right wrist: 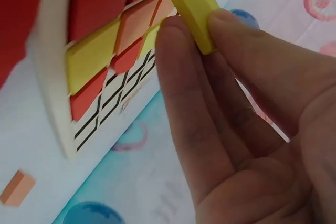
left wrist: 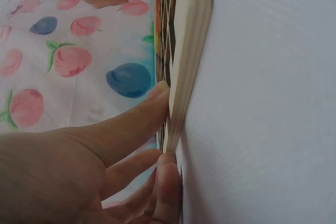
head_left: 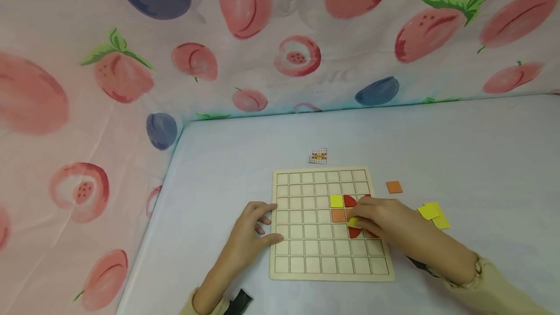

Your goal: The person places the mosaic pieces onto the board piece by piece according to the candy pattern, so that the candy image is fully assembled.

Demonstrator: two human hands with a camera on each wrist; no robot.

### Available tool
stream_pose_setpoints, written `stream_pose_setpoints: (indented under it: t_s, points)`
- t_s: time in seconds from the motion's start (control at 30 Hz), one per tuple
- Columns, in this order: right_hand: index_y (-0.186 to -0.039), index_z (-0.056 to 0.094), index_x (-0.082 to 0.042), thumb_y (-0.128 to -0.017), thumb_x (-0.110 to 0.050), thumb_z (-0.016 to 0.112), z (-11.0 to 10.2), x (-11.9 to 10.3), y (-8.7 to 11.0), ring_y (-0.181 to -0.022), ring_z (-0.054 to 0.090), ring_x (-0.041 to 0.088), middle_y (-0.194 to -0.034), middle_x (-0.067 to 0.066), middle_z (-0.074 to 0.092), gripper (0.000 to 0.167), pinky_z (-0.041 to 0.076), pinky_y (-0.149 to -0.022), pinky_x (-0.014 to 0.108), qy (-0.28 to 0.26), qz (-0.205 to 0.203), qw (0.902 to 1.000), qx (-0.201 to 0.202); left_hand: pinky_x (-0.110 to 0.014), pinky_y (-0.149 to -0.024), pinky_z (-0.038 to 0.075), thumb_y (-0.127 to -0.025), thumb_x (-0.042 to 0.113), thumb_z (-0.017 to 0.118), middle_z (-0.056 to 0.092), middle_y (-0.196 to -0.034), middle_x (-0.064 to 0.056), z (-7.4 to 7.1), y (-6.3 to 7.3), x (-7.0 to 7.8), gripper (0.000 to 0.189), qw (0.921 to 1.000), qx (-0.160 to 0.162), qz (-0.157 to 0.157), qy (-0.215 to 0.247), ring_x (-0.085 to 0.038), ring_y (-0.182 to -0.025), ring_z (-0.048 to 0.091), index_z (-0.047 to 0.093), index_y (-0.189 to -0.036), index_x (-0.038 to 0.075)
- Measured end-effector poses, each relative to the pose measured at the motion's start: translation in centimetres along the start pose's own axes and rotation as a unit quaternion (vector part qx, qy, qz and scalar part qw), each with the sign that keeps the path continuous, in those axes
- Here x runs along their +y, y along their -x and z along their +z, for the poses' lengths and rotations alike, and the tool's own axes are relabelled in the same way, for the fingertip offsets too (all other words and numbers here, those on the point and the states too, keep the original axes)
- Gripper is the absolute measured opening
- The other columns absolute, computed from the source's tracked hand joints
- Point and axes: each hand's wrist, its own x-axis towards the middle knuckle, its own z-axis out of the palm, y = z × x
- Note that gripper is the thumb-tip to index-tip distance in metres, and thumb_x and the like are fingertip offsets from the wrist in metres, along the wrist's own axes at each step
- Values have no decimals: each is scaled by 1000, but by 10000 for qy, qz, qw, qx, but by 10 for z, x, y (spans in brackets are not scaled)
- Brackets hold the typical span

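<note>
Between thumb and fingertips, my right hand (head_left: 389, 218) pinches a yellow square tile (right wrist: 199, 19), held just above the right half of a wooden grid board (head_left: 297, 247). Near it on the board lie a yellow tile (head_left: 336, 201), an orange tile (head_left: 338, 215) and red curved pieces (head_left: 349, 201). The hand partly covers more pieces at the board's right side. My left hand (head_left: 247, 237) rests at the board's left edge. Its thumb lies on the rim, and the other fingertips touch the side, as the left wrist view shows.
Right of the board lie a loose orange tile (head_left: 394, 187) and overlapping yellow tiles (head_left: 428, 211). A small printed pattern card (head_left: 318, 156) sits beyond the far edge. Fruit-patterned cloth (head_left: 245, 72) hangs behind and left of the white table (head_left: 227, 159).
</note>
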Motion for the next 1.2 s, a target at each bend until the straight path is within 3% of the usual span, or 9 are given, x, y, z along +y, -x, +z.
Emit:
stream_pose_setpoints:
  t_s: [0.33, 0.47, 0.8, 1.03, 1.2]
  points:
    - [-97, 70, -18, -89, -8, 73, 12, -10, -11, -70, 50, -2, -87, -13, 58, 13, 49, -64, 18, -275, 147, 9990, -320, -24, -73, 51, -75, 13, 86, 53, -127, -6, 0, 0, -1, 64, 10000, 11, 19, 12, -13, -84, 53, 60, -134, 10]
    - [-100, 72, -16, -89, -8, 73, 17, -10, -12, -77, 54, 0, -94, -11, 64, 14, 54, -71, 21, -265, 88, 9991, -308, -24, -73, 51, -75, 13, 86, 54, -127, -6, 0, 0, -1, 64, 10000, 26, 13, 7, -13, -83, 54, 60, -133, 10]
    - [-97, 72, -15, -88, -7, 74, 23, -11, -16, -84, 59, 4, -95, -7, 68, 12, 56, -77, 28, -173, 92, 9992, -338, -24, -73, 51, -75, 13, 86, 54, -126, -6, 0, 1, 0, 64, 10000, 26, -9, -1, -13, -83, 54, 60, -133, 10]
    - [-93, 72, -15, -87, -6, 74, 21, -12, -19, -79, 56, 2, -88, -9, 67, 11, 56, -73, 26, -212, 171, 9985, -481, -23, -73, 51, -75, 12, 86, 53, -127, -6, 0, 0, -1, 64, 10000, 17, -25, 18, -13, -84, 53, 60, -133, 10]
    - [-95, 75, -15, -85, -7, 76, 21, -11, -18, -82, 58, 4, -92, -9, 66, 13, 56, -74, 27, 7, 19, 9994, -347, -23, -73, 51, -74, 12, 87, 53, -127, -5, 1, 0, -2, 64, 10000, 28, -32, 38, -13, -84, 53, 61, -133, 10]
